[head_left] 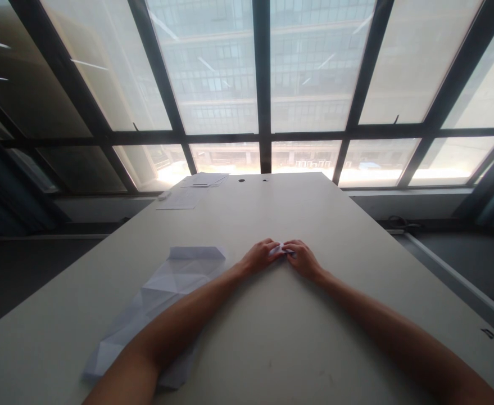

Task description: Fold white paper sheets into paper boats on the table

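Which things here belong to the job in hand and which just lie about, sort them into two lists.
In the job:
- small paper, held by left hand and right hand
- table, the work surface

Lying about:
- large creased sheet, unheld, though its folds suggest it may belong
- flat papers at the far left

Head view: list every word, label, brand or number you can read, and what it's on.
No readable text.
Far papers: any print too small and faint.
Dark mark on the table's right side: unreadable; can't tell if it's a label.
Creased sheet, small paper: none visible.
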The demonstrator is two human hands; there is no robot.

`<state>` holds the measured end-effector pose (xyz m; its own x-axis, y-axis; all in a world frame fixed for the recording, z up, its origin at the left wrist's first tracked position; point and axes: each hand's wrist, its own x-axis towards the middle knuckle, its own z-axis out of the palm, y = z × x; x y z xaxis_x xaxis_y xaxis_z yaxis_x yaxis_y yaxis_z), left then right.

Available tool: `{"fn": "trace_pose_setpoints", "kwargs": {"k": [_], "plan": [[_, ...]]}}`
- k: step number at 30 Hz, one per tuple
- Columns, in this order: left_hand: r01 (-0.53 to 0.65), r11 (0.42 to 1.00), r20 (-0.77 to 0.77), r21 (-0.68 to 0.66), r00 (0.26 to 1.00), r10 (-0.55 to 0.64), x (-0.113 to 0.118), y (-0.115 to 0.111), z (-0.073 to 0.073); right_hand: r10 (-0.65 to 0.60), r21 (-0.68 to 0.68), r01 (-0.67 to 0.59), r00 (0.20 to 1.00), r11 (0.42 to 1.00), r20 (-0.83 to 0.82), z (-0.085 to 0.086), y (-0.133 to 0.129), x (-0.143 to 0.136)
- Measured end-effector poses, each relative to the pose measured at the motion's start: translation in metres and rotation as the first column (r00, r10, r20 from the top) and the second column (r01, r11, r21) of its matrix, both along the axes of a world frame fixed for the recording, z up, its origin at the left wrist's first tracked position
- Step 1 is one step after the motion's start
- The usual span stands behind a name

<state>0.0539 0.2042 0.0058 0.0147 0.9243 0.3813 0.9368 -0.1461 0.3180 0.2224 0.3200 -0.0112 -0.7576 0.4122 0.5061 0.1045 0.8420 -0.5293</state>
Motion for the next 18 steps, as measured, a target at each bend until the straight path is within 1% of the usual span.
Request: {"fn": "trace_pose_setpoints", "kwargs": {"k": [5,13,18], "plan": [[0.0,1.0,0.045,0.03,0.999,-0.001,0.0012,-0.0001,0.0037,-0.051,0.018,0.052,0.998,0.999,-0.041,0.0006,0.0003,0.001],[-0.031,0.998,0.164,0.054,0.986,0.022,0.0005,0.0008,0.0021,-0.118,-0.008,0.118,0.99,0.993,-0.077,0.0022,0.0003,0.0008],[-0.051,0.996,0.206,0.071,0.978,0.035,0.0009,0.0017,0.0027,-0.213,-0.053,0.21,0.976,0.976,-0.054,0.0024,-0.0001,0.0006]]}}
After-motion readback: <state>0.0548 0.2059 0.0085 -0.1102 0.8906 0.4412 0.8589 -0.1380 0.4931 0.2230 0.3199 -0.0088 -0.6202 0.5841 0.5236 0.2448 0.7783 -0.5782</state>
